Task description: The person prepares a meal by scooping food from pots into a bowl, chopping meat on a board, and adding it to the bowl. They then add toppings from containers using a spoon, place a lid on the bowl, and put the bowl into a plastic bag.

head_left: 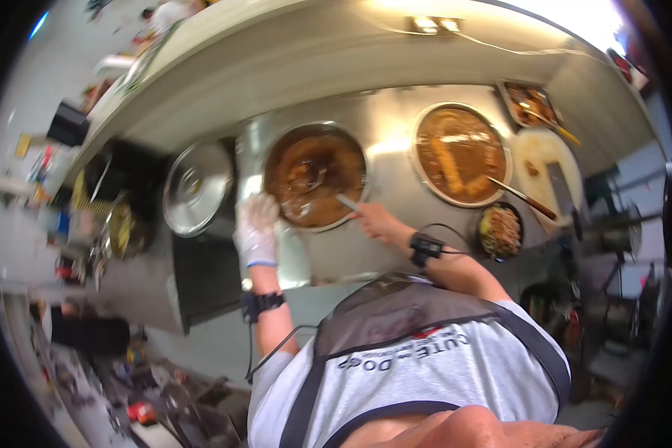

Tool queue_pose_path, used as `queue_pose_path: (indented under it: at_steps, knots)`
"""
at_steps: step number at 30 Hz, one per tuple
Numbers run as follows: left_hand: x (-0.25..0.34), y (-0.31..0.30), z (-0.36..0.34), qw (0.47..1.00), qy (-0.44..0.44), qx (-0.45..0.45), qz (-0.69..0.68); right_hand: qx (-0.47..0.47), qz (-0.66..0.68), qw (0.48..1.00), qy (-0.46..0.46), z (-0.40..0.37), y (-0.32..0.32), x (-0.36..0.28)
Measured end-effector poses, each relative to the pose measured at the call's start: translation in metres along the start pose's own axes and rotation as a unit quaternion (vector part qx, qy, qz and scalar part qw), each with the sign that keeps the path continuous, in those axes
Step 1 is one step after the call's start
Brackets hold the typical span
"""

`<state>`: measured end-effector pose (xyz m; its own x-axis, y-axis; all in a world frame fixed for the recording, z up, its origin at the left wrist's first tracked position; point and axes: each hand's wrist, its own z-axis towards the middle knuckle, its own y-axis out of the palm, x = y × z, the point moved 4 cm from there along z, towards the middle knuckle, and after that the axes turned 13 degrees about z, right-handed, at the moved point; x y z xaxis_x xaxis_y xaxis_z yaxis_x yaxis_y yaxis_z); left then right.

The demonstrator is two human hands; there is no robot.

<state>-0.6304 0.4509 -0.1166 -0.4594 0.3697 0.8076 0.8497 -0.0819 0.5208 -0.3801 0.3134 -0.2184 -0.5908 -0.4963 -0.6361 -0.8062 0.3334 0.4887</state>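
Note:
My left hand (257, 224), in a clear glove, lies against the left rim of a round pan of brown sauce (315, 176); its fingers look extended. With my right hand (381, 222), bare and closed, I hold the handle of a utensil (346, 201) at the pan's lower right edge. The utensil's far end is in the sauce, where a darker patch shows at the middle. To the right stands a second round pan (463, 153) with brown sauce and lighter long pieces, and a wooden-handled utensil (526, 200) rests on its rim.
A metal lid (196, 189) lies at the left. Toward the right are a black bowl of food (500, 231), a rectangular tray of food (529, 103), and a cutting board (549, 149) with a cleaver (560, 187). Another person (168, 16) is at the far upper left.

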Motion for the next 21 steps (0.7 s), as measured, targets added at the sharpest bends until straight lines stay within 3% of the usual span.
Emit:
queue_pose_path:
  at_steps: [2, 4, 6, 10, 11, 12, 13, 14, 16, 17, 19, 20, 21]
  knots:
    - [0.002, 0.008, -0.003, 0.998, 0.037, -0.004, 0.054, -0.003, 0.057, 0.998, 0.009, -0.016, -0.002, -0.006]
    - [-0.001, 0.003, 0.007, 0.998, 0.049, -0.041, 0.028, -0.001, 0.021, 1.0, -0.01, -0.034, -0.004, -0.015]
    - [0.006, 0.018, 0.01, 0.997, 0.028, 0.028, 0.071, -0.003, 0.031, 1.0, 0.001, -0.047, -0.006, -0.02]
    - [-0.003, 0.036, 0.02, 0.98, 0.046, 0.063, 0.185, 0.036, 0.002, 0.999, -0.005, -0.077, -0.004, -0.033]
    - [-0.009, 0.036, 0.032, 0.928, 0.129, 0.02, 0.349, 0.036, 0.0, 0.999, -0.005, -0.085, -0.002, -0.036]
    - [-0.01, 0.049, 0.033, 0.84, 0.207, -0.025, 0.501, 0.038, -0.01, 0.999, -0.005, -0.092, -0.002, -0.038]
    - [-0.019, 0.054, 0.037, 0.801, 0.178, -0.033, 0.571, 0.039, -0.021, 0.999, -0.005, -0.098, -0.002, -0.039]
    - [-0.017, 0.066, 0.036, 0.678, 0.237, -0.068, 0.692, 0.04, -0.023, 0.999, -0.006, -0.102, -0.004, -0.037]
    - [-0.045, 0.07, 0.06, 0.626, 0.295, -0.122, 0.711, 0.024, -0.017, 1.0, -0.001, -0.11, -0.007, -0.034]
    - [-0.042, 0.079, 0.06, 0.626, 0.298, -0.123, 0.71, 0.025, -0.018, 1.0, -0.004, -0.114, -0.006, -0.033]
    - [-0.054, 0.088, 0.065, 0.583, 0.074, -0.191, 0.786, 0.029, -0.03, 0.999, -0.007, -0.122, -0.002, -0.033]
    - [-0.061, 0.089, 0.07, 0.582, 0.076, -0.196, 0.786, 0.033, -0.028, 0.999, -0.01, -0.126, 0.001, -0.034]
    - [-0.071, 0.086, 0.076, 0.54, 0.086, -0.184, 0.817, 0.034, -0.039, 0.999, -0.007, -0.13, 0.003, -0.033]
